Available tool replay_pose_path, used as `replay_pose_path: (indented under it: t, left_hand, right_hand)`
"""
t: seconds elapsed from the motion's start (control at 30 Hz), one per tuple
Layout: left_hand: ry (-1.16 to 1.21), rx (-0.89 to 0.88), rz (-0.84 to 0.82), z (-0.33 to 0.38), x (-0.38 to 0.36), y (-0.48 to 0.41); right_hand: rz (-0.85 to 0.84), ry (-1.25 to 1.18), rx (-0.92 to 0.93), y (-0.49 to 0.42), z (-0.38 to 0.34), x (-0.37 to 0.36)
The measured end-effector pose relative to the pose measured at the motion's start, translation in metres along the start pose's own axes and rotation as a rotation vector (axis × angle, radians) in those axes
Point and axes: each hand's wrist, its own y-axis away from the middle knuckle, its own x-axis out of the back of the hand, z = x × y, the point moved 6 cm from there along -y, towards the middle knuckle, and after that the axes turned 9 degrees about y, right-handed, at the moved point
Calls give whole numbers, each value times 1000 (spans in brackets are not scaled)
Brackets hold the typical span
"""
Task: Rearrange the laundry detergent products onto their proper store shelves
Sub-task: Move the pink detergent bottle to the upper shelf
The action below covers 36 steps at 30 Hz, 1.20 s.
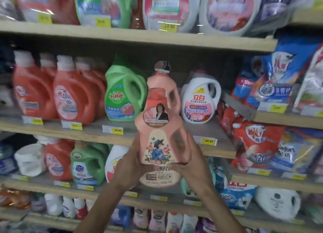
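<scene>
I hold a salmon-pink detergent bottle upright in front of the shelves, its floral label facing me. My left hand grips its lower left side and my right hand wraps its lower right side by the handle. Directly behind it, a matching pink bottle stands on the middle shelf, between a green bottle and a white bottle. The held bottle hides the lower part of the one behind.
Red bottles fill the middle shelf's left. Large jugs line the top shelf. Blue and red refill bags crowd the right shelves. The lower shelf holds green, red and white bottles. Yellow price tags run along shelf edges.
</scene>
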Motion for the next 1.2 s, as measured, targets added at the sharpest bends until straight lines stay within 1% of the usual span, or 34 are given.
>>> replay_pose_path:
  t: [0.13, 0.27, 0.37, 0.47, 0.63, 0.77, 0.87, 0.97, 1.1, 1.2]
  left_hand:
    - [-28, -78, 29, 32, 14, -47]
    - [-4, -117, 77, 46, 26, -92]
    - [-39, -181, 138, 59, 35, -123]
    - [-84, -251, 142, 65, 39, -150]
    - [-96, -320, 162, 52, 41, -180]
    - [-36, -346, 137, 37, 38, -198]
    - [-13, -313, 81, 19, 32, -207]
    - [-85, -276, 72, 6, 30, -213]
    - [-61, -226, 19, 0, 26, -212]
    - [-105, -215, 14, 1, 25, -210]
  right_hand:
    - [59, 28, 75, -53, -24, 17]
    - [108, 31, 135, -99, -28, 21]
    - [158, 13, 195, -136, -30, 27]
    - [186, 12, 220, -163, -29, 28]
    - [219, 13, 200, -185, -14, 15]
    - [237, 43, 144, -196, 0, 5]
    - [223, 39, 95, -196, 12, -4]
    - [218, 39, 63, -196, 24, -9]
    - [199, 86, 21, -193, 34, -15]
    - [197, 87, -4, -191, 37, -16]
